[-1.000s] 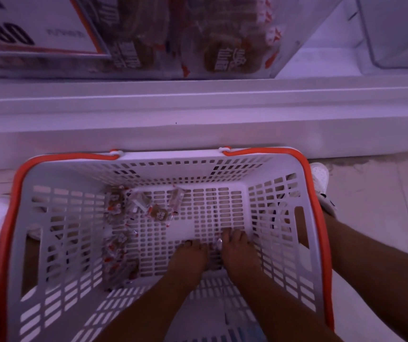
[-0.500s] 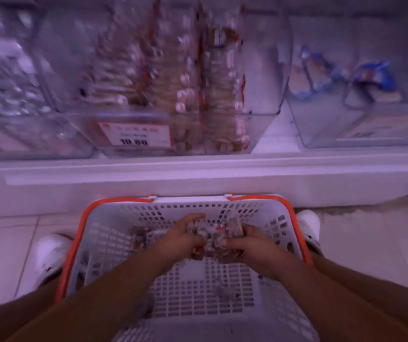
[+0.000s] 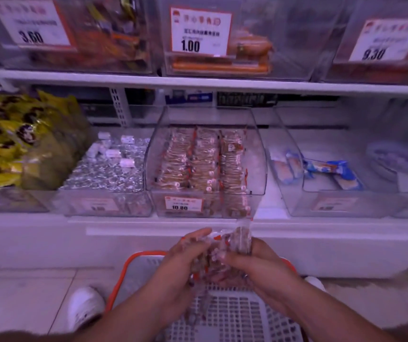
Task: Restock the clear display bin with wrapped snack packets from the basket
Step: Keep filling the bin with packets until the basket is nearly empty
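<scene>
The shelf (image 3: 198, 223) carried the clear display bin (image 3: 206, 164), already lined with rows of packets; below it the basket (image 3: 235, 314) sat on the floor; a second before, both hands had been down on its bottom; now the left hand (image 3: 180, 262) and right hand (image 3: 254, 265) each clenched one shared bundle of wrapped snack packets (image 3: 222, 253), raised above the basket, just below the bin; loading looked next.

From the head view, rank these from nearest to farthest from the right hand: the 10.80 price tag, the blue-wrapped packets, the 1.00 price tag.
1. 10.80 price tag, on the clear bin's front, just above and left of the right hand.
2. Blue-wrapped packets, in the bin to the right, farther back.
3. 1.00 price tag, on the upper shelf, farthest.
</scene>
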A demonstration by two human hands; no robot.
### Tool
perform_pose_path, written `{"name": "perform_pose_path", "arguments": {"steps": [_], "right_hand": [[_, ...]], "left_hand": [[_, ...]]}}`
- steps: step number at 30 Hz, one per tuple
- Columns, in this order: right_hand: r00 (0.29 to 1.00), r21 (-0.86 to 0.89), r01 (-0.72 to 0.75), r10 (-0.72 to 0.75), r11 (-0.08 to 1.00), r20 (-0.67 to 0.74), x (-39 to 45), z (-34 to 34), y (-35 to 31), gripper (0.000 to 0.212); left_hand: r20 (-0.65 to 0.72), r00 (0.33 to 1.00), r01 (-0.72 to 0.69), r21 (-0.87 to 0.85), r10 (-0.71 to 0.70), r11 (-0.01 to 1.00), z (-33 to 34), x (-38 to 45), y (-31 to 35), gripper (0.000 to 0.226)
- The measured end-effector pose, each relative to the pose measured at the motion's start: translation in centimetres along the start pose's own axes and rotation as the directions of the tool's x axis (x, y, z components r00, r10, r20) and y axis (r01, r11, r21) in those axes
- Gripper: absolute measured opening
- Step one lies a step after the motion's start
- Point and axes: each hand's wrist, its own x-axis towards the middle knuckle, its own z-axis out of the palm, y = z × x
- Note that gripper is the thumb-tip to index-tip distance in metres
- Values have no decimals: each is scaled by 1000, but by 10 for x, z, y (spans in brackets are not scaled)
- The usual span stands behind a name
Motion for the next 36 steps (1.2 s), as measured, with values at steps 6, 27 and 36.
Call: {"name": "perform_pose_path", "arguments": {"steps": [6,27,36], "right_hand": [[1000,-83,-3,5,997,27,22,2,-18,19],[995,133,84,-77,987,-57,35,-1,-11,14],[974,-620,131,-217,773,-65,34,8,-1,46]], "left_hand": [[-180,981,-69,46,77,997,-5,31,11,33],[-89,993,-76,-38,72,996,4,36,23,39],[-154,985,-85,-29,80,996,7,35,15,32]]}}
